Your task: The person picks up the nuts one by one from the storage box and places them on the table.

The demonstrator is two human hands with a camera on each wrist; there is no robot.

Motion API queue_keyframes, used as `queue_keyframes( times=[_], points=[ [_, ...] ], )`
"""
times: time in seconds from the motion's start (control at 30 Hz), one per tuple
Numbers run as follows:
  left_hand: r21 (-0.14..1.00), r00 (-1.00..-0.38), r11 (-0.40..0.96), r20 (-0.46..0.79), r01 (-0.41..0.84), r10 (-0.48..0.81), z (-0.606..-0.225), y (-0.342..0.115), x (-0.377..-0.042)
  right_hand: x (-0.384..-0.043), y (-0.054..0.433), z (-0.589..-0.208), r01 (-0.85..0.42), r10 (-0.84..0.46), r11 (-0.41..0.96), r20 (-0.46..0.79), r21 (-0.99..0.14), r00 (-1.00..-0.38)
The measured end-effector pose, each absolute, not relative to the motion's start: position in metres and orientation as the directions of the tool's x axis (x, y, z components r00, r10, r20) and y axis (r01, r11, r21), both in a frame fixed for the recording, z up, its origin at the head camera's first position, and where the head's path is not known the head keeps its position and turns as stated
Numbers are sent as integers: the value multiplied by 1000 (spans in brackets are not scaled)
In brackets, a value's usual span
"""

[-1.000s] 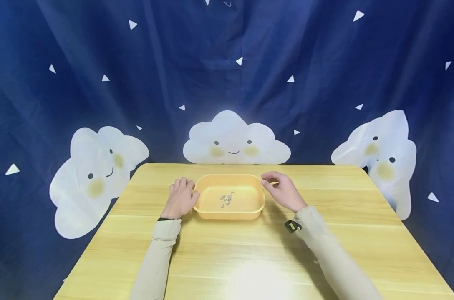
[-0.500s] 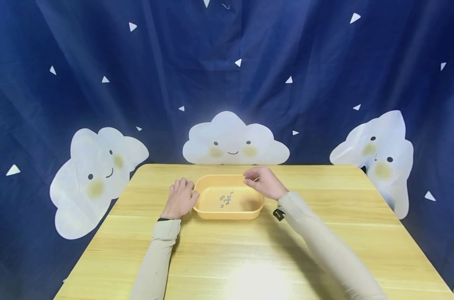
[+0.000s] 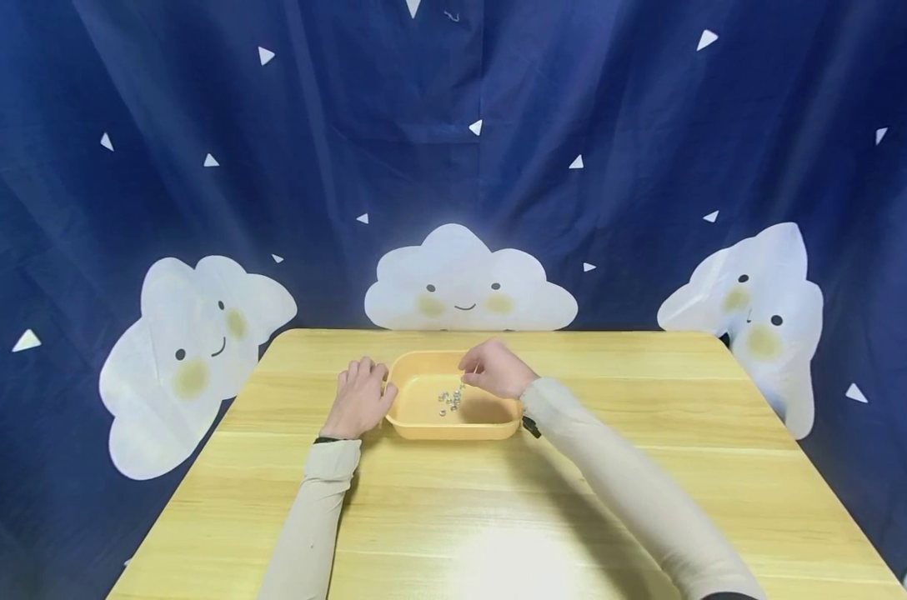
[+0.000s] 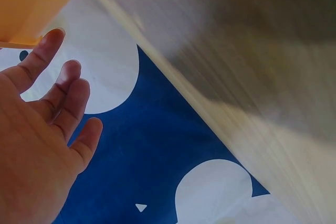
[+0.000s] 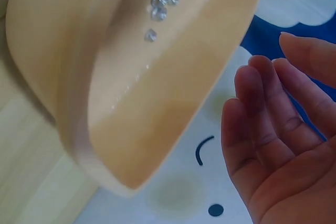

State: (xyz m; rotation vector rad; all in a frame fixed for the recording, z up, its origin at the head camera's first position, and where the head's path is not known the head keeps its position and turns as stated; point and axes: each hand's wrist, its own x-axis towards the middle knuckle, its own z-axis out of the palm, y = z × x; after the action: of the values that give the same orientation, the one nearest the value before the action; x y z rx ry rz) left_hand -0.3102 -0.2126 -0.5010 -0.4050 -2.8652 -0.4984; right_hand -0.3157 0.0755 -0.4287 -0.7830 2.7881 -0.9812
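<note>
A shallow orange-yellow plastic basin [image 3: 453, 432] stands on the table with several small clear faceted gems [image 3: 450, 401] on its floor. My left hand [image 3: 359, 398] is at the basin's left end. In the left wrist view its fingers are relaxed, one fingertip [image 4: 53, 38] at the basin wall; the thumb is out of sight there. Over the back right part of the basin hovers my right hand [image 3: 498, 369], just above the gems. Seen from the right wrist, its fingers [image 5: 244, 85] are loosely bent, thumb apart from them, holding nothing.
The pale wooden table [image 3: 423, 517] reaches back to a dark blue curtain [image 3: 453, 167] printed with white clouds. A dark wrist strap [image 3: 531, 427] hangs under the right wrist, near the basin's front right corner.
My right hand has moved left, from the basin's right end to over its inside near the gems. The left hand, basin and gems have stayed in place.
</note>
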Motion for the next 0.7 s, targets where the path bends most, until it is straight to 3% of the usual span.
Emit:
queue_keyframes(
  times=[0.33, 0.7],
  points=[
    [296, -940, 906, 247, 303, 234, -502, -214, -310, -312, 58, -435, -444, -495, 725, 49, -527, -867],
    [308, -943, 903, 244, 299, 228, -502, -213, -309, -309, 42, -448, -458, -540, 726, -13, -514, -841]
  ],
)
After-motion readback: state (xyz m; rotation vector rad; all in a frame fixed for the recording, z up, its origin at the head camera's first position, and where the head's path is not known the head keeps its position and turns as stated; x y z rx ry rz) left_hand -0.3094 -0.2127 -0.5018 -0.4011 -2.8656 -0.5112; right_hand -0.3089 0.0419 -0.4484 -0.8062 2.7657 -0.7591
